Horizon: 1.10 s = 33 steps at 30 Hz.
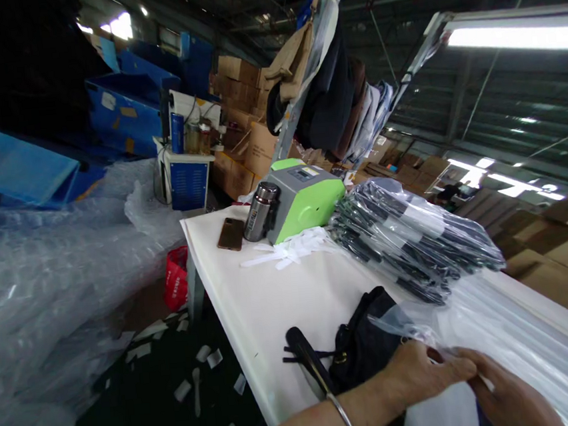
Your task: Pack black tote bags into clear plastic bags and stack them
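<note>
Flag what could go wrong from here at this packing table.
1. The left hand and right hand pinch the thin clear bag; the film could tear or slip at that pinch.
2. The black strapped item lies close to the table edge and might slide off if the bag tugs it.
3. The stack of packed bags leans and fans out; a nudge could spill it.

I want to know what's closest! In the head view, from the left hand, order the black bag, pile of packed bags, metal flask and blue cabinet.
1. black bag, just beside the left hand, which pinches the clear bag.
2. pile of packed bags, middle, right side.
3. metal flask, far end of the table.
4. blue cabinet, beyond it.
</note>
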Each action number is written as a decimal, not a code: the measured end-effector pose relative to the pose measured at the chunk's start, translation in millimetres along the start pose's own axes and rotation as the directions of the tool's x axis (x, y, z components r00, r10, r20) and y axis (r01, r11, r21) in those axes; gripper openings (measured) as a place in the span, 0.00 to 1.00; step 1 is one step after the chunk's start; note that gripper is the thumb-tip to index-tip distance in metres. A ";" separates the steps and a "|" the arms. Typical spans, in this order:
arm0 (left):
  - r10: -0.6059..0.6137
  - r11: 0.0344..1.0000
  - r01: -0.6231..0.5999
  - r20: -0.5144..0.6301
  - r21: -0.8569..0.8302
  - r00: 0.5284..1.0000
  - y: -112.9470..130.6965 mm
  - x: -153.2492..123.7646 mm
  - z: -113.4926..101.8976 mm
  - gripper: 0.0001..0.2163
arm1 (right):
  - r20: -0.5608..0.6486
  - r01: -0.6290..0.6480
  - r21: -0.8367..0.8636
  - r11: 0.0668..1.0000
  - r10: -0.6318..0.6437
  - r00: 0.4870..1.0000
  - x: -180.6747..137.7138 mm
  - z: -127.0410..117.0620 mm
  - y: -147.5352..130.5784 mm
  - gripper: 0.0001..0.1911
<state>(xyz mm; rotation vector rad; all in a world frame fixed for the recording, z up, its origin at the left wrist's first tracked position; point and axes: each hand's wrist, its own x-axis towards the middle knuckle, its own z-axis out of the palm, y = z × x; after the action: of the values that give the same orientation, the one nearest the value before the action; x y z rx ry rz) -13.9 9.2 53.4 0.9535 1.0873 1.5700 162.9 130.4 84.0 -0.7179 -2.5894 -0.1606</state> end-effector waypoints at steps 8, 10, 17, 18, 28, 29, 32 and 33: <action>-0.058 0.987 0.002 -0.336 -0.164 0.940 -6.5 -6.6 -13.7 0.07 | -0.187 0.007 -0.293 0.956 -0.065 0.980 -41.3 6.3 -94.1 0.37; -0.079 0.972 -0.001 -0.331 -0.234 0.940 -4.3 -14.1 -9.4 0.09 | -0.230 -0.004 -0.316 0.949 -0.073 0.970 -46.5 9.9 -109.3 0.35; -0.249 0.888 0.193 -0.083 -0.418 0.965 8.5 -34.9 17.9 0.22 | -0.345 -0.040 -0.280 0.959 -0.061 0.937 -50.1 6.9 -109.4 0.24; -0.257 0.885 0.210 -0.058 -0.416 0.965 8.5 -35.9 20.1 0.23 | -0.352 -0.040 -0.287 0.957 -0.066 0.934 -51.6 4.3 -106.4 0.21; -0.078 0.981 0.045 -0.170 -0.188 0.982 0.0 -44.2 18.3 0.27 | -0.111 0.198 -0.300 0.933 -0.241 0.964 -71.2 -24.0 -83.4 0.22; -0.079 0.981 0.049 -0.157 -0.190 0.984 -0.7 -46.5 19.4 0.26 | -0.105 0.165 -0.300 0.940 -0.204 0.973 -71.9 -26.8 -84.7 0.22; -0.076 0.984 0.046 -0.171 -0.173 0.982 -4.3 -49.9 20.3 0.21 | -0.060 0.049 -0.239 0.970 -0.065 0.996 -71.0 -34.5 -94.0 0.22; -0.069 0.986 0.039 -0.184 -0.163 0.981 -6.2 -49.6 18.6 0.19 | -0.037 0.012 -0.205 0.979 -0.020 0.999 -70.4 -36.2 -97.6 0.22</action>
<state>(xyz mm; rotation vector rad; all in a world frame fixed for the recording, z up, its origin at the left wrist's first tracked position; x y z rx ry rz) 16.5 -34.5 49.4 0.6728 1.0900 1.7000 180.7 6.0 85.4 -0.7575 -2.5665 -0.4479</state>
